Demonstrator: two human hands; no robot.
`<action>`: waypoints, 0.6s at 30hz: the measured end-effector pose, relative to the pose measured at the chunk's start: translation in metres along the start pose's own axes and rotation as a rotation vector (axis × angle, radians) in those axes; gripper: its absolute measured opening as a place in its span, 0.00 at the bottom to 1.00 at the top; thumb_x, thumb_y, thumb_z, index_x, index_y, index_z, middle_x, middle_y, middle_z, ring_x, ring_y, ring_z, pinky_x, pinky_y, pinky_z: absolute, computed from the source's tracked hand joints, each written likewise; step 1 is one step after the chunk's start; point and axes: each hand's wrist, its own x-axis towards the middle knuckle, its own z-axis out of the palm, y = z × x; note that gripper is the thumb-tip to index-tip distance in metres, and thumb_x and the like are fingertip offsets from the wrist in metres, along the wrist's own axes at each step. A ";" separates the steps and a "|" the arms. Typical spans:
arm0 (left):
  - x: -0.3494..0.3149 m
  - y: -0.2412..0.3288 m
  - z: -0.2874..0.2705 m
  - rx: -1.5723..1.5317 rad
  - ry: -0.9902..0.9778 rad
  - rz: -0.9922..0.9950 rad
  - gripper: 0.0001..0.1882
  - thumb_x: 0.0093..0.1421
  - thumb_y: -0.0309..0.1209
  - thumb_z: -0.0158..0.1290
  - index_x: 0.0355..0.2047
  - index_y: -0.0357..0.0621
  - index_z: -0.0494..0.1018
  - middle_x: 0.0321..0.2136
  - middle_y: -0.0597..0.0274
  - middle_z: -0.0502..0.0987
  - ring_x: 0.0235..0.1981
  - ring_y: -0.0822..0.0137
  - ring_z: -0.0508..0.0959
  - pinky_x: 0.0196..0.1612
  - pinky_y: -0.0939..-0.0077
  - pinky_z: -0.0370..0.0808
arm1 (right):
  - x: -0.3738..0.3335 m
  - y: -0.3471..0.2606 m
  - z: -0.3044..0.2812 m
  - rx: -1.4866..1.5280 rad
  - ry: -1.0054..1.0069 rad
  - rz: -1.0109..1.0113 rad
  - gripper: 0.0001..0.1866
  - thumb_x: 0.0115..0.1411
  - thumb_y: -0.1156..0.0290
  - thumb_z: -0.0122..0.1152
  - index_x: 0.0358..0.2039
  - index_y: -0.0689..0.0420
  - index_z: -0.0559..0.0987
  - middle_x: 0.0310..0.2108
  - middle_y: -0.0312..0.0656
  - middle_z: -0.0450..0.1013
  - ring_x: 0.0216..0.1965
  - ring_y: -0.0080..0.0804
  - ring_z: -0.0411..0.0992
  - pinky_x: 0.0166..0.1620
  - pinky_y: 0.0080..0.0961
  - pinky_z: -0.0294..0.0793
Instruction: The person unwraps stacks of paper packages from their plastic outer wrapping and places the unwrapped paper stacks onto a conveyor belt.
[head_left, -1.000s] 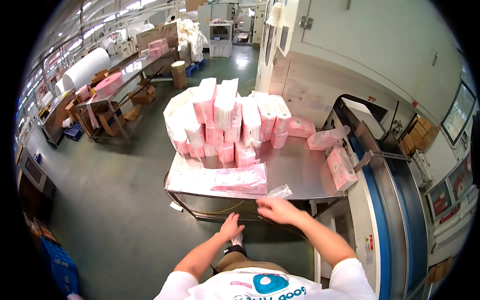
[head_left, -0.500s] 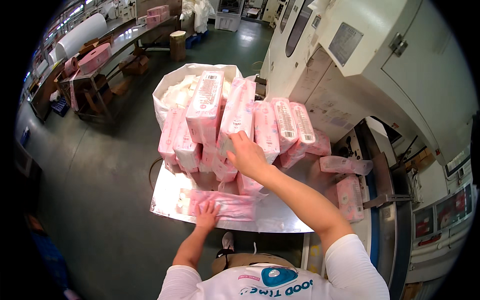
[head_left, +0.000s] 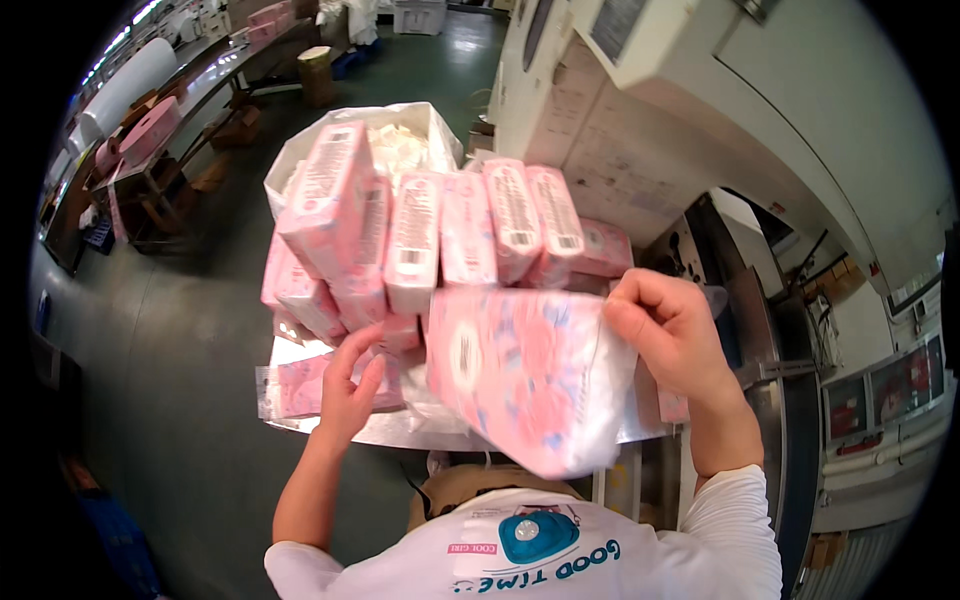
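My right hand (head_left: 672, 335) grips a pink-and-white plastic-wrapped tissue pack (head_left: 525, 375) by its right end, thumb on the near side. The pack hangs tilted above the front of the metal table (head_left: 400, 430). My left hand (head_left: 350, 390) is off to the pack's left, fingers apart and empty. Below it lie flat pink plastic bags (head_left: 300, 385), partly covered by the hand. Behind both hands, several similar packs stand in a row, with one tall pack (head_left: 325, 195) resting higher at the left.
A large white sack (head_left: 440, 135) full of pale material stands behind the packs. The white machine housing (head_left: 620, 150) rises at the right. At the far left, a workbench (head_left: 150, 190) carries pink film rolls (head_left: 152, 130).
My right hand has lifted a pack from the stack and brought it nearer and to the right. My left hand has risen off the flat bags. The view has shifted.
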 end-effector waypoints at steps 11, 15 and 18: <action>-0.029 -0.005 0.280 -0.268 -0.540 -0.083 0.08 0.60 0.26 0.49 0.38 0.36 0.71 0.34 0.62 0.73 0.33 0.72 0.71 0.38 0.77 0.69 | -0.113 0.239 0.005 0.105 -0.182 0.397 0.12 0.58 0.64 0.53 0.26 0.61 0.75 0.18 0.45 0.70 0.21 0.34 0.69 0.27 0.29 0.67; -0.032 -0.029 0.314 -0.054 -0.467 0.199 0.06 0.60 0.27 0.49 0.33 0.36 0.73 0.33 0.59 0.76 0.34 0.70 0.73 0.40 0.75 0.69 | -0.138 0.250 -0.004 -0.074 0.023 0.139 0.11 0.57 0.66 0.53 0.25 0.60 0.75 0.18 0.46 0.68 0.21 0.40 0.68 0.27 0.30 0.67; -0.038 -0.057 0.318 -0.195 -0.358 -0.145 0.07 0.60 0.27 0.48 0.33 0.36 0.73 0.33 0.60 0.76 0.35 0.70 0.73 0.40 0.76 0.70 | -0.178 0.206 -0.040 0.114 -0.137 0.115 0.07 0.55 0.70 0.55 0.25 0.60 0.74 0.22 0.43 0.68 0.22 0.42 0.68 0.27 0.29 0.68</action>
